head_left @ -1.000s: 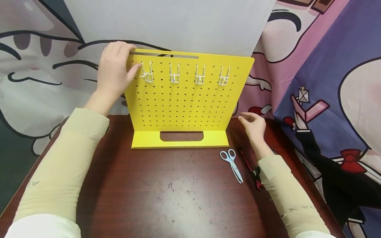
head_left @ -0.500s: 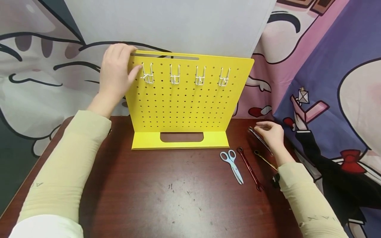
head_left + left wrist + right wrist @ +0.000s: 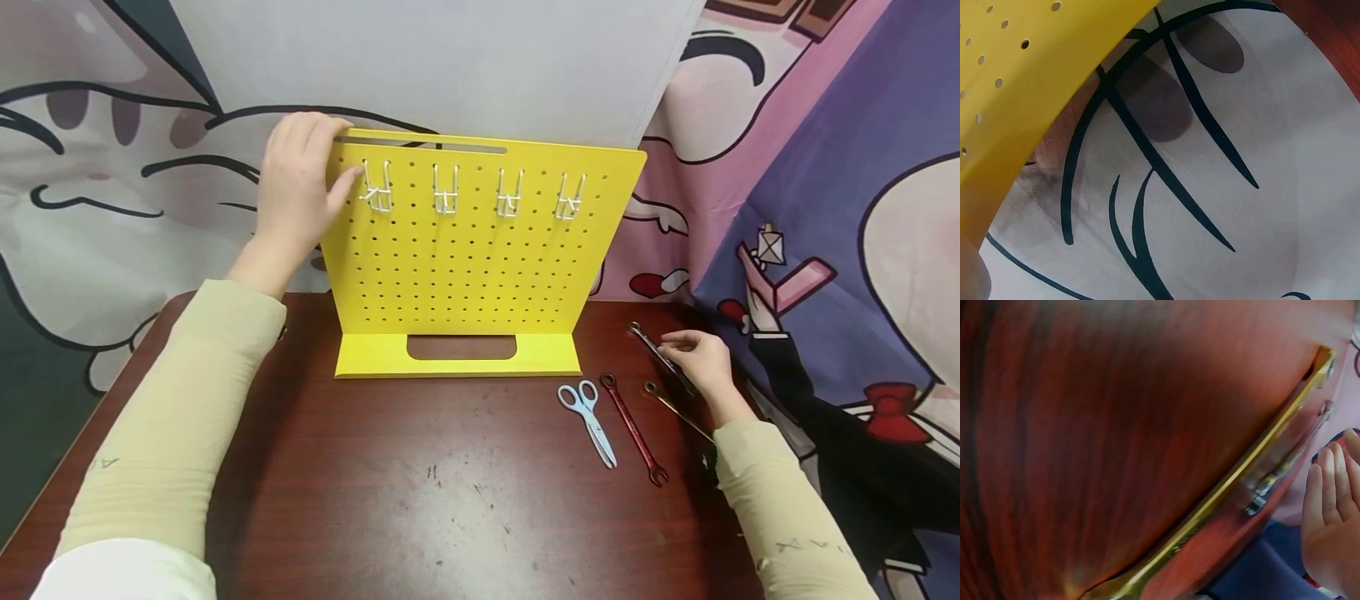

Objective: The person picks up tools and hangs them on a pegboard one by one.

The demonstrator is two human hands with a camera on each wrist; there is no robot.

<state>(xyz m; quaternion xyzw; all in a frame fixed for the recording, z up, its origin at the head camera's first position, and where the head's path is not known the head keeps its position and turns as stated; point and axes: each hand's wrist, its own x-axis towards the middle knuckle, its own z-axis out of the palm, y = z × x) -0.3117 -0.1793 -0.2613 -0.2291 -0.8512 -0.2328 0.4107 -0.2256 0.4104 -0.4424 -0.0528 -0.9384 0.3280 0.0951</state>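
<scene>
My left hand (image 3: 300, 183) grips the upper left corner of a yellow pegboard (image 3: 465, 271), thumb on the front face and fingers over the edge. Several white wire hooks (image 3: 445, 202) hang in a row near its top. On the right, my right hand (image 3: 701, 367) hovers by a silver wrench (image 3: 647, 342), overlapping its lower part in the head view. The right wrist view shows that hand's fingers (image 3: 1329, 484) extended, with the silver wrench lying beyond a gold wrench (image 3: 1229, 481). Only part of the gold wrench shows in the head view, near the right sleeve.
Light blue scissors (image 3: 592, 423) and a red wrench (image 3: 632, 425) lie side by side on the dark wooden table (image 3: 375, 483), right of the pegboard's base. A white panel (image 3: 435, 67) and cartoon-printed cloth (image 3: 810, 183) stand behind and to the right.
My right hand has moved right and down from beside the pegboard to the silver wrench, uncovering the red wrench. The left hand keeps its hold on the pegboard.
</scene>
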